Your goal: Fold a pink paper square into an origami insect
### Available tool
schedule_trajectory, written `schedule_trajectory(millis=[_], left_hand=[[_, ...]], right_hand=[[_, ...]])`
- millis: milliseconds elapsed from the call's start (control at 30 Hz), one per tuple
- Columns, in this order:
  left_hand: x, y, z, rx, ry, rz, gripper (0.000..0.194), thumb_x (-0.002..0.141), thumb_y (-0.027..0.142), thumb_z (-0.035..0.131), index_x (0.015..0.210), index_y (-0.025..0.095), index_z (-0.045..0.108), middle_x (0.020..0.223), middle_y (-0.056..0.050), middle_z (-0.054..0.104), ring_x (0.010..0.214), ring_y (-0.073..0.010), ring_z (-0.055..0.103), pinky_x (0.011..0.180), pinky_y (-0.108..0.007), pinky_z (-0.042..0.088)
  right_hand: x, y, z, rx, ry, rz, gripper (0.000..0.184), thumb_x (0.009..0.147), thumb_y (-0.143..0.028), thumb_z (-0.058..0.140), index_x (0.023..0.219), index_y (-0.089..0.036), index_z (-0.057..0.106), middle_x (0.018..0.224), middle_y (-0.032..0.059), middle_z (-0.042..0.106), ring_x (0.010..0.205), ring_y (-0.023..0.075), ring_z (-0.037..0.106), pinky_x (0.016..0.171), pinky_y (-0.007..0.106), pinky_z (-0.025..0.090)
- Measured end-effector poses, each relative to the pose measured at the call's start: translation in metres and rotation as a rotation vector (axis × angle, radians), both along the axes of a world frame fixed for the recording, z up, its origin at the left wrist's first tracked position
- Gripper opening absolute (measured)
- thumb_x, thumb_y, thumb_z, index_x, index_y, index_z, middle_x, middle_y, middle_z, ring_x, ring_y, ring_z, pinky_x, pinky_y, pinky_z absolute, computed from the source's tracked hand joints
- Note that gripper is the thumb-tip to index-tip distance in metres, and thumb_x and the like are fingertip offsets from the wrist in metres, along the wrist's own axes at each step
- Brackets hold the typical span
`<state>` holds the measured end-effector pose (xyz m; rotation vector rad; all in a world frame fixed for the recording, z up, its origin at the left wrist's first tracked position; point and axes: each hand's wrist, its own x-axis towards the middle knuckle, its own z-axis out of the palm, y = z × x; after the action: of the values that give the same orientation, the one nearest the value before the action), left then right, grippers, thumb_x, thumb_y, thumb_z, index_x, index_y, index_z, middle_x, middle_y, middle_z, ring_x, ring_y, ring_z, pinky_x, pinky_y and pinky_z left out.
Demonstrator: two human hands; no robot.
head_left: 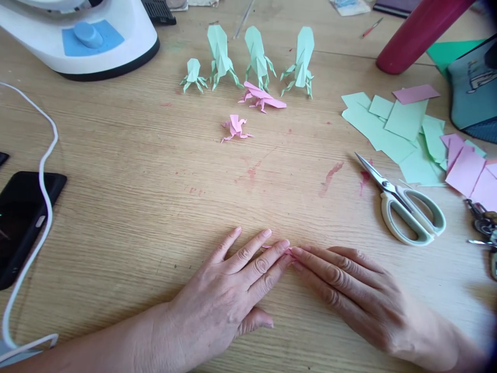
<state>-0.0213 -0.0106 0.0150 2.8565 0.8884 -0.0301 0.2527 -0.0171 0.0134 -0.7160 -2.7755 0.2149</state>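
Note:
A small piece of folded pink paper (pixel 289 252) lies on the table between my fingertips, mostly covered by them. My left hand (pixel 229 285) rests palm down with fingers spread, and two of its fingertips press on the paper's left part. The left thumb sticks out apart, touching no paper. From the other side, my right hand (pixel 357 295) bears on the same paper with its fingers held close together; its thumb is hidden. Farther off stand a pink origami frog (pixel 235 127) and a longer pink origami insect (pixel 262 97).
Several green origami insects (pixel 221 59) stand at the back. Scissors (pixel 404 202) lie right of my hands, before green and pink paper pieces (pixel 406 119). A dark red cylinder (pixel 419 39) stands behind. At left are a phone (pixel 27 217), a white cable (pixel 48 197) and a white machine (pixel 104 39).

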Motion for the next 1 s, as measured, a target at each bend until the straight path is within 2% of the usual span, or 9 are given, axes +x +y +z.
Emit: schedule_trajectory(millis=[267,400,533,667,867,1000], left_hand=[[-0.001,0.0,0.001,-0.028,0.011,-0.001,0.077,0.094,0.061,0.05,0.155,0.019,0.029,0.164,0.001,0.024,0.15,-0.0259,0.018,0.122,-0.047,0.004],[0.0,-0.001,0.001,-0.023,0.015,-0.001,0.079,0.093,0.063,0.049,0.155,0.018,0.029,0.164,0.001,0.023,0.15,-0.0264,0.018,0.123,-0.047,0.002],[0.002,-0.002,0.002,-0.013,0.021,0.008,0.079,0.094,0.064,0.047,0.154,0.017,0.03,0.164,0.0,0.024,0.149,-0.0267,0.021,0.123,-0.048,0.0],[0.004,-0.003,0.003,0.04,0.037,0.016,0.078,0.094,0.064,0.047,0.153,0.016,0.032,0.163,-0.003,0.027,0.149,-0.0283,0.023,0.121,-0.05,0.01],[0.004,-0.004,0.003,0.074,0.069,-0.012,0.082,0.091,0.068,0.047,0.154,0.017,0.031,0.162,-0.005,0.029,0.148,-0.031,0.025,0.118,-0.053,0.021],[0.006,-0.009,0.002,0.103,0.077,0.012,0.076,0.095,0.062,0.047,0.152,0.014,0.035,0.162,-0.006,0.029,0.148,-0.0327,0.026,0.116,-0.053,0.026]], right_hand=[[-0.005,0.006,0.006,-0.069,0.065,-0.05,0.042,0.103,-0.012,0.03,0.131,-0.007,0.06,0.137,0.0181,0.062,0.12,0.0262,0.063,0.092,0.041,0.058],[-0.009,0.004,0.004,-0.11,0.114,-0.095,0.042,0.102,-0.01,0.03,0.132,-0.005,0.06,0.134,0.0197,0.064,0.118,0.0269,0.063,0.09,0.043,0.058],[-0.013,0.001,0.004,-0.062,0.087,-0.084,0.041,0.101,-0.008,0.031,0.121,-0.003,0.066,0.129,0.0213,0.066,0.114,0.0286,0.065,0.089,0.046,0.058],[-0.017,-0.002,0.005,-0.01,0.064,-0.088,0.037,0.1,-0.008,0.034,0.113,-0.001,0.068,0.127,0.0231,0.066,0.111,0.0296,0.066,0.086,0.046,0.059],[-0.014,-0.008,0.0,-0.024,0.05,-0.122,0.037,0.101,-0.012,0.035,0.127,-0.002,0.061,0.137,0.0226,0.059,0.12,0.0286,0.061,0.094,0.046,0.056],[-0.015,-0.01,-0.001,-0.018,0.045,-0.135,0.038,0.101,-0.013,0.037,0.128,0.0,0.06,0.137,0.0237,0.059,0.12,0.0281,0.06,0.095,0.045,0.055]])
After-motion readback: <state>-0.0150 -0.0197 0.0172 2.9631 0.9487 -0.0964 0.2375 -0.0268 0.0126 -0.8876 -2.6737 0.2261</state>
